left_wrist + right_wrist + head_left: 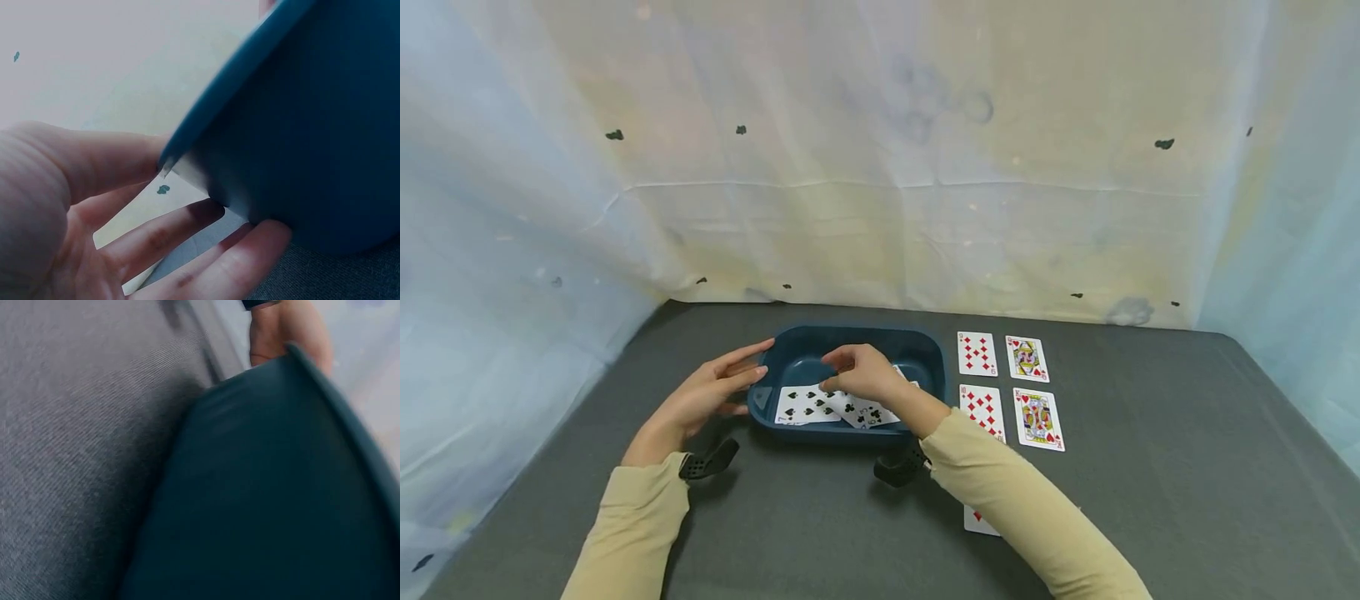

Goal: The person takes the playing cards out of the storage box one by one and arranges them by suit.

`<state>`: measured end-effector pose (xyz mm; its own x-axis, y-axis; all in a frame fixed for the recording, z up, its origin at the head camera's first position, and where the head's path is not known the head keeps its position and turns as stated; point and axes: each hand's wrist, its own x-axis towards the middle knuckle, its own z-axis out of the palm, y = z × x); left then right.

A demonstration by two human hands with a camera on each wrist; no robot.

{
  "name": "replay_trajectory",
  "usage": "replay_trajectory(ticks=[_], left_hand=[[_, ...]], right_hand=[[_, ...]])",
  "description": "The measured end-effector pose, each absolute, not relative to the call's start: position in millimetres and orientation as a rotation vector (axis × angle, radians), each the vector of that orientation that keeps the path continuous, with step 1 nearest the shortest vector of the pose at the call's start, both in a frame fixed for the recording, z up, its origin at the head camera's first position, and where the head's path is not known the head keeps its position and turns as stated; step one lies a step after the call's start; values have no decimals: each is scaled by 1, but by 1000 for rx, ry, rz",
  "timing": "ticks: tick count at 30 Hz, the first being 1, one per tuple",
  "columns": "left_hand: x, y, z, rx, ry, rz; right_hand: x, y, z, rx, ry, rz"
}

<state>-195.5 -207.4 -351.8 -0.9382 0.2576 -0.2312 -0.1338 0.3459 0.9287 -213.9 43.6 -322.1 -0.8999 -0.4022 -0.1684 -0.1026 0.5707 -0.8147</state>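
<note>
A dark blue plastic tray [936,358] with rounded corners sits on the grey table. My left hand [703,396] is at its left end, fingers mostly straight. In the left wrist view those fingertips touch the tray's outer wall [300,144] below the rim. Inside the tray, a seven of spades [797,407] lies face up, partly overlapped by a clubs card [857,411]. My right hand [865,372] reaches in over the cards, thumb and fingers loosely bent with a gap between them. It hides part of the cards. The right wrist view shows mainly the tray's outside [262,475].
Right of the tray lie a nine of diamonds [977,354], a red queen [1027,359], a ten of diamonds [981,408] and a king of diamonds [1038,419]. Another diamond card [977,522] is mostly under my right sleeve. A pale cloth [880,233] hangs behind the table.
</note>
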Motion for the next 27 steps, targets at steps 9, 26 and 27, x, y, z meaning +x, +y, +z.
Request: replay_trajectory(ticks=[9,26,27], left_hand=[[-196,-206,-353,112,2271,1632],[-195,-205,-352,116,2298,1618],[-196,-205,-352,116,2297,1621]], right_hand=[[-210,38,-334,-634,2615,-835],[-207,33,-333,-588,2775,-468],[-206,33,-333,-579,2779,-478]])
